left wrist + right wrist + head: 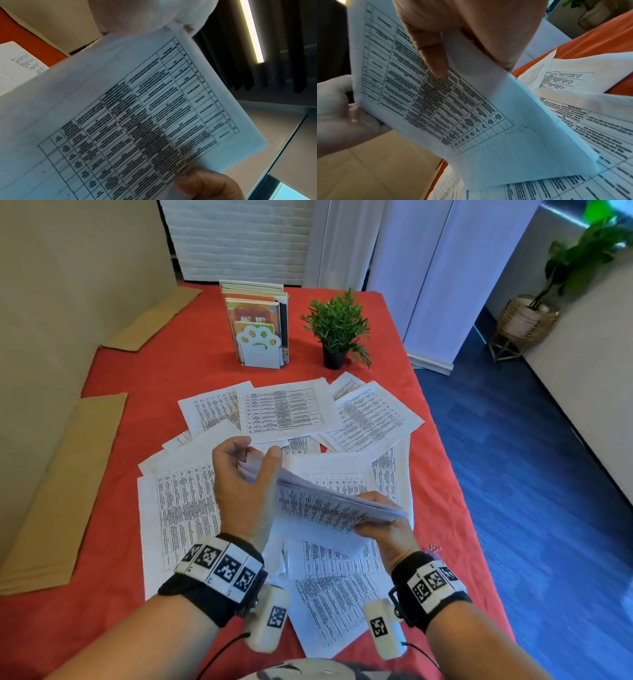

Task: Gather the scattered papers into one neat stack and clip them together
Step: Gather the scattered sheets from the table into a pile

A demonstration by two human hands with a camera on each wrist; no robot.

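I hold the stack (329, 508) up off the bench (113, 594), one end in each hand, so its edges can be squared without dragging on the loose sheets (284, 409) below. My left hand (239, 484) cups the far end, thumb over the top and fingers curled behind; its grip is closed round that end. My right hand (387, 529) pinches the near corner, thumb on the printed face, fingers beneath. Most sheets lie fanned across the red cloth, so gathering looks only partly done. A clip (434, 548) seems to sit by my right wrist
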